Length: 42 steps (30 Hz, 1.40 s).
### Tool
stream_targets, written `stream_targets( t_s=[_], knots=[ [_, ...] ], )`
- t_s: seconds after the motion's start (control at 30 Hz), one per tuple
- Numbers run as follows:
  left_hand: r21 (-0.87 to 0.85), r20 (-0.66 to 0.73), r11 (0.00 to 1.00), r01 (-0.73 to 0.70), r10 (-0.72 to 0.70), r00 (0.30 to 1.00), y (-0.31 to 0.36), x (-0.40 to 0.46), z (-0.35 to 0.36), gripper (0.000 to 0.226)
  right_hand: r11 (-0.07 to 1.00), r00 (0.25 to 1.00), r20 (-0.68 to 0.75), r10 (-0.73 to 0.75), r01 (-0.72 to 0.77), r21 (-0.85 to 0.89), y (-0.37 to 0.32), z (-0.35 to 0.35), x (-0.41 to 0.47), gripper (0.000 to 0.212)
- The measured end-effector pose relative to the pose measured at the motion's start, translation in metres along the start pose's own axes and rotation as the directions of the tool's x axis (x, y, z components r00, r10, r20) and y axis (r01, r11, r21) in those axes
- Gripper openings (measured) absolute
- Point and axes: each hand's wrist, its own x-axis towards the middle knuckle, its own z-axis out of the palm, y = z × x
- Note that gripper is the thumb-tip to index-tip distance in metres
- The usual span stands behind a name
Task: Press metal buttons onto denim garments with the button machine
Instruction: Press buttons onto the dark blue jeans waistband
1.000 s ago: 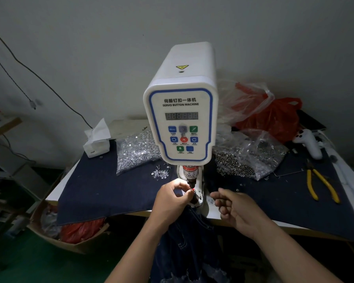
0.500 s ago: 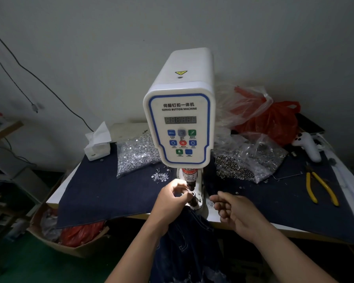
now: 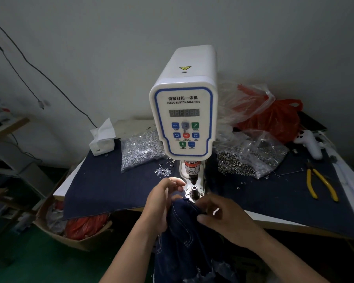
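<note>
Both hands (image 3: pixel 161 207) (image 3: pixel 223 217) grip denim garment (image 3: pixel 184 227) (table's edge) — just below die (image 3: pixel 194 189).

Your left hand (image 3: pixel 161 205) and right hand (image 3: pixel 223 215) sit close together, forearms reaching forward, fingers (image 3: pixel 177 183) curled and pinching.
</note>
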Motion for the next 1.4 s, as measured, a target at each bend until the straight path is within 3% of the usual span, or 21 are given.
stream_targets(
  t_s=[0.1, 0.17, 0.23, 0.3, 0.37, 0.4, 0.47, 0.53, 0.73, 0.83, 0.93, 0.97, 1.03, 1.1, 1.2, 1.33, 1.4],
  knots=[
    [-0.104, 0.063, 0.994, 0.019, -0.013, 0.998, 0.004, -0.009, -0.001, 0.018, 1.0, 0.997, -0.075, 0.024, -0.025, -0.006, 0.001, 0.002, -0.008, 0.021],
    [-0.141, 0.109, 0.99, 0.003, 0.012, 0.994, 0.007, -0.015, -0.001, 0.019, 0.996, 0.997, 0.015, 0.079, -0.078, -0.034, 0.002, 0.002, -0.011, 0.022],
    [-0.084, 0.148, 0.996, -0.042, 0.054, 0.988, 0.008, -0.021, 0.0, 0.02, 0.992, 0.993, 0.085, 0.086, -0.077, -0.101, 0.001, 0.001, -0.011, 0.017],
    [0.106, 0.208, 0.981, -0.164, 0.139, 0.968, 0.006, -0.025, -0.003, 0.023, 0.996, 0.995, 0.082, 0.048, -0.042, -0.077, -0.002, -0.003, -0.011, 0.024],
    [0.407, 0.332, 0.847, -0.342, 0.211, 0.919, 0.005, -0.029, -0.01, 0.02, 1.0, 0.996, 0.086, 0.027, -0.028, 0.008, -0.007, -0.011, -0.01, 0.024],
    [0.527, 0.414, 0.751, -0.397, 0.181, 0.892, 0.006, -0.03, -0.014, 0.017, 0.999, 0.995, 0.096, 0.013, -0.016, 0.039, -0.009, -0.015, -0.01, 0.024],
    [0.661, 0.531, 0.592, -0.461, 0.064, 0.845, 0.009, -0.032, -0.023, 0.012, 0.999, 0.993, 0.116, -0.024, 0.019, 0.046, -0.015, -0.022, -0.01, 0.031],
    [0.688, 0.574, 0.522, -0.504, 0.035, 0.818, 0.01, -0.033, -0.028, 0.01, 0.999, 0.987, 0.16, -0.029, 0.024, 0.032, -0.02, -0.028, -0.009, 0.037],
    [0.492, 0.602, 0.697, -0.521, 0.16, 0.783, 0.01, -0.037, -0.028, 0.005, 0.948, 0.933, 0.353, 0.065, 0.053, -0.315, -0.022, -0.029, -0.005, 0.009],
    [0.53, 0.63, 0.642, -0.554, 0.14, 0.764, 0.005, -0.032, -0.029, 0.02, 0.996, 0.947, 0.32, -0.038, 0.06, -0.06, -0.025, -0.037, -0.009, 0.003],
    [0.629, 0.655, 0.534, -0.565, 0.028, 0.755, 0.003, -0.026, -0.029, 0.032, 0.954, 0.961, 0.275, -0.04, -0.045, 0.296, -0.019, -0.037, -0.008, 0.026],
    [0.632, 0.647, 0.539, -0.557, 0.028, 0.762, 0.002, -0.025, -0.029, 0.03, 0.911, 0.966, 0.259, 0.004, -0.11, 0.398, -0.016, -0.035, -0.008, 0.029],
    [0.572, 0.605, 0.646, -0.506, 0.084, 0.792, 0.001, -0.022, -0.03, 0.02, 0.798, 0.969, 0.234, 0.076, -0.2, 0.568, -0.011, -0.032, -0.004, 0.023],
    [0.473, 0.535, 0.774, -0.421, 0.127, 0.835, -0.004, -0.018, -0.033, 0.016, 0.759, 0.974, 0.19, 0.122, -0.215, 0.615, -0.006, -0.029, 0.001, 0.017],
    [0.379, 0.426, 0.885, -0.27, 0.092, 0.9, -0.015, -0.004, -0.033, 0.022, 0.735, 0.967, 0.111, 0.231, -0.248, 0.631, 0.004, -0.025, 0.01, 0.017],
    [0.401, 0.301, 0.88, -0.255, 0.137, 0.944, -0.027, 0.019, -0.024, 0.03, 0.842, 0.963, -0.007, 0.269, -0.232, 0.488, 0.018, -0.021, 0.025, 0.028],
    [0.397, 0.253, 0.879, -0.265, 0.172, 0.952, -0.03, 0.029, -0.023, 0.039, 0.876, 0.962, -0.041, 0.27, -0.228, 0.425, 0.022, -0.017, 0.033, 0.023]
  ],
)
